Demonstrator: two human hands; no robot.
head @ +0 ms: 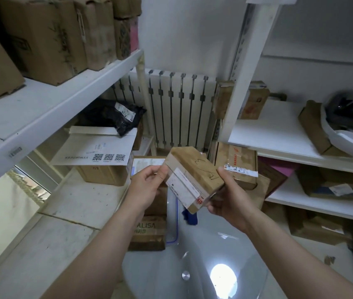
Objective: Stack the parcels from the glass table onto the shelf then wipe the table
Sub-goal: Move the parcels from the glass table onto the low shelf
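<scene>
A small brown cardboard parcel [192, 175] with a white shipping label is held in the air above the round glass table [192, 266]. My left hand [147, 186] grips its left end and my right hand [229, 199] grips its lower right corner from beneath. A blue cloth [189, 216] lies on the glass just under the parcel, partly hidden. The white shelf [48, 104] at the left carries several brown boxes. A second white shelf [283, 134] stands at the right.
A box marked ALISA [148, 231] sits at the table's far left edge beside a clear plastic bag [172, 223]. More parcels lie on the lower left ledge, with a black bag [117, 117]. A white radiator [175, 108] stands at the back.
</scene>
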